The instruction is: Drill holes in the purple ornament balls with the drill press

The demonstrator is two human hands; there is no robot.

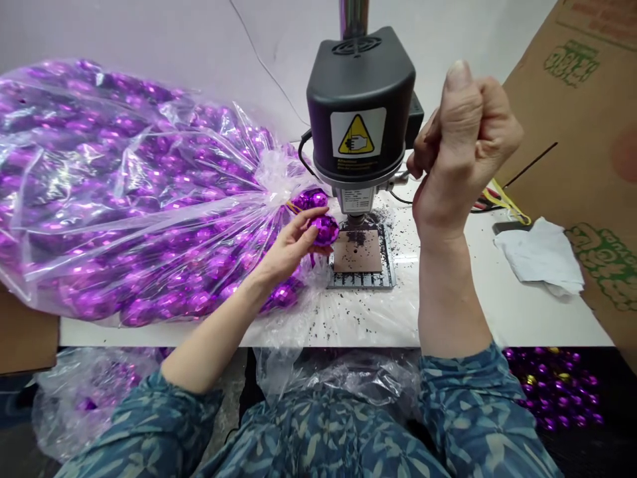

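Observation:
A shiny purple faceted ball (326,230) sits in the fingers of my left hand (294,244), just left of the drill press's base. My right hand (460,146) is a raised fist on the right side of the black drill press (361,99), closed around its feed lever (402,178); most of the lever is hidden by the fingers. Below the drill head lies a brown square board (357,252) with a small dark hole, resting on the slotted metal base (361,282). Dark shavings are scattered over the board and around it.
A big clear plastic bag (134,192) of purple balls, gathered at its neck, fills the left side. On the right are a crumpled white cloth (540,255) and a tall cardboard box (592,133). More purple balls (557,388) lie below the white table's edge (537,325).

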